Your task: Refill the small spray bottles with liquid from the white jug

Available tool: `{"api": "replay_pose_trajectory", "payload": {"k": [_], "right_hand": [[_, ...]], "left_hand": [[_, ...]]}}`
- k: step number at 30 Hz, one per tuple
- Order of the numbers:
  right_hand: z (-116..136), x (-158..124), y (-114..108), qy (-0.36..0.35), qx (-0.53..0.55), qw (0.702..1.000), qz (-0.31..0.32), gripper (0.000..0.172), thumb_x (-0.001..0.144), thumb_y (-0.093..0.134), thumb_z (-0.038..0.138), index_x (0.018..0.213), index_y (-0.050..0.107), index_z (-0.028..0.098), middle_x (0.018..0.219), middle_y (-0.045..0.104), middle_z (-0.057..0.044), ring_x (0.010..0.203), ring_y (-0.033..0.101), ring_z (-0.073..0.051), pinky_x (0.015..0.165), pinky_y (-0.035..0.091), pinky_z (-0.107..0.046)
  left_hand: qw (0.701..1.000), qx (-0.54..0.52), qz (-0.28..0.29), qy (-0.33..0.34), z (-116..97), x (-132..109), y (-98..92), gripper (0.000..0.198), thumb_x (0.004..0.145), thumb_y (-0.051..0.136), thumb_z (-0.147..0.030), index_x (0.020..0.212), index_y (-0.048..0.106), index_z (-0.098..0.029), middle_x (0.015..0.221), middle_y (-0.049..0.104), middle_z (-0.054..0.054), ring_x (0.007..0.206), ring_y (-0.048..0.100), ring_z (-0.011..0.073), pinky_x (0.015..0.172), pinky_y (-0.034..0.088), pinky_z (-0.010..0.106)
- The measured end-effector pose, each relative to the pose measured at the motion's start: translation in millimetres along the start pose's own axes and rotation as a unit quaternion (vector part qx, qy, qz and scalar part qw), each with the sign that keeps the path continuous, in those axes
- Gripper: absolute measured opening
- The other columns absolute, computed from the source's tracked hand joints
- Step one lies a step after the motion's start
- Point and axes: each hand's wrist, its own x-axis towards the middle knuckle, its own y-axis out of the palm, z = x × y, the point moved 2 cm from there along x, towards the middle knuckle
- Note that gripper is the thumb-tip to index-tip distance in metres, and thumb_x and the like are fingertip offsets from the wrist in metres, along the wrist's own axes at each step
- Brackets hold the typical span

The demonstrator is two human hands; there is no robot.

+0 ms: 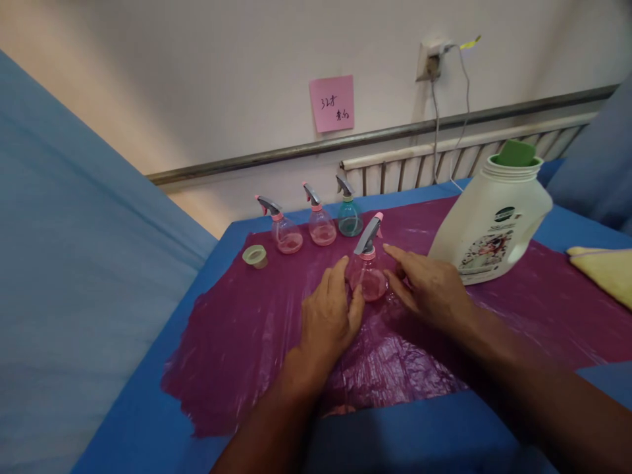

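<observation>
A spray bottle [374, 284] with a clear pink body, a grey head and a pink trigger stands upright on the purple plastic sheet [237, 342], pink liquid in its base. My left hand [328, 309] curls around its left side, fingers behind and thumb at the front. On the right side, my right hand [427, 283] has its fingers apart, the thumb and index tips close to the bottle; whether they touch it I cannot tell. Behind stand two more pink spray bottles [288, 238] and a teal spray bottle [350, 220].
A large cream jug [488, 230] with a green piece in its mouth stands beyond my right hand. A small pale cap [255, 256] sits at the left. Yellow cloth [607, 270] lies far right. A blue curtain [74, 263] hangs left; cords run from a wall socket [433, 60].
</observation>
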Motion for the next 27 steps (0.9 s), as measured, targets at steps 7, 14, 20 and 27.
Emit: {"api": "replay_pose_trajectory", "payload": {"k": [7,14,20,27], "right_hand": [[-2.8,4.2,-5.7,-0.008,0.022,1.000,-0.010,0.025,0.114,0.060,0.033,0.110,0.080,0.019,0.092,0.080,-0.008,0.082,0.073,-0.021,0.075,0.051,-0.035],[-10.2,4.3,4.4,-0.001,0.040,0.999,0.030,0.023,0.113,0.062,0.031,0.100,0.077,0.020,0.091,0.080,-0.006,0.083,0.073,-0.019,0.074,0.046,-0.032],[-10.3,2.2,14.4,-0.019,0.053,0.996,0.062,0.024,0.115,0.059,0.031,0.103,0.076,0.019,0.093,0.078,-0.005,0.083,0.071,-0.019,0.074,0.043,-0.032],[-11.2,-1.4,26.0,-0.018,0.053,0.996,0.074,0.022,0.115,0.059,0.030,0.103,0.076,0.020,0.092,0.076,-0.004,0.085,0.071,-0.020,0.076,0.045,-0.033]], "left_hand": [[0.997,-0.071,-0.026,0.000,7.3,0.4,8.3,0.049,0.110,0.067,-0.031,0.156,0.053,-0.022,0.141,0.071,0.014,0.121,0.075,0.0264,0.100,0.065,0.041],[0.995,-0.092,0.006,-0.027,19.3,0.6,27.7,0.075,0.100,0.079,-0.033,0.166,0.046,-0.019,0.152,0.065,0.019,0.140,0.067,0.0342,0.118,0.058,0.055],[0.994,-0.106,0.019,-0.036,24.0,0.2,32.3,0.068,0.102,0.074,-0.032,0.164,0.049,-0.019,0.147,0.068,0.018,0.137,0.069,0.0334,0.116,0.059,0.055],[0.992,-0.118,0.026,-0.042,30.5,-3.3,32.0,0.061,0.104,0.071,-0.031,0.161,0.053,-0.019,0.149,0.068,0.019,0.140,0.068,0.0340,0.118,0.057,0.057]]}}
